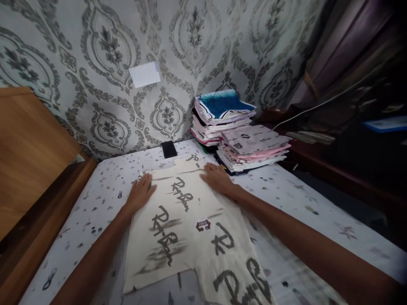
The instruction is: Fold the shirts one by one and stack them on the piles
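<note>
A cream printed garment (187,203) with dark brushed lettering and a small brown-and-white badge lies spread on the bed sheet (108,203). It looks like a shirt, though its exact kind is hard to tell. My left hand (142,191) rests on its far left edge, fingers stretched forward. On the far right edge lies my right hand (218,178), with its fingers extended over the fabric. Both palms face down, and neither hand visibly grips the cloth. The garment's near right part runs out of view at the bottom.
Two stacks of folded clothes stand at the back right: a taller one topped by a blue cloth (222,105) and a lower one topped by a grey printed piece (254,139). A black flat object (168,149) lies by the wall. A wooden board (32,156) borders the left.
</note>
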{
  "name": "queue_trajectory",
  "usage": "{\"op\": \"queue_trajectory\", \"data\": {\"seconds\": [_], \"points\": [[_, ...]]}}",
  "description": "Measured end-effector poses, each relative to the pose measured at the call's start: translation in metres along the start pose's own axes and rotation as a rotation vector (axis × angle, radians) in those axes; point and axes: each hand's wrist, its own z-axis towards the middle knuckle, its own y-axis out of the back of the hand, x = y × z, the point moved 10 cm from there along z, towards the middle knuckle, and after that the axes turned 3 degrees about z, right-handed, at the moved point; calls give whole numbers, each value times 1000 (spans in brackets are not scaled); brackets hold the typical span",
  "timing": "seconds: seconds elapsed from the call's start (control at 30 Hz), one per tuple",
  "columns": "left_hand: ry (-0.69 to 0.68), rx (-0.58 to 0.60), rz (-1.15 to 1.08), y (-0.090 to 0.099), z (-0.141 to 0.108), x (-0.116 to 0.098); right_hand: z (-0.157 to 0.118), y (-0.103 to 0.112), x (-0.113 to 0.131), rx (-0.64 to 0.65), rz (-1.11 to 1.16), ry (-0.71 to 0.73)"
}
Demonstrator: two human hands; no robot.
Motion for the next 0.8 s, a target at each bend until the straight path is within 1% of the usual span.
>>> {"op": "queue_trajectory", "data": {"seconds": [0.1,0.2,0.33,0.43,0.53,0.63,0.73,0.8], "points": [[-1,-34,-13,3,6,-2,24,10,-8,-17,14,-49],[21,-59,-10,10,20,3,61,14,-15,-13,52,-118],[20,-89,49,26,43,9,108,6,-17,86,149,-190],[-7,-73,96,37,54,11,126,-3,-12,166,228,-189],[-48,-74,104,47,55,7,128,0,-7,166,307,-154],[-91,-151,88,64,43,0,121,18,-6,74,386,-102],[-139,-210,29,80,21,-9,100,43,-6,-38,472,-27],[-169,-214,4,85,3,-15,77,57,-3,-88,523,34]]}}
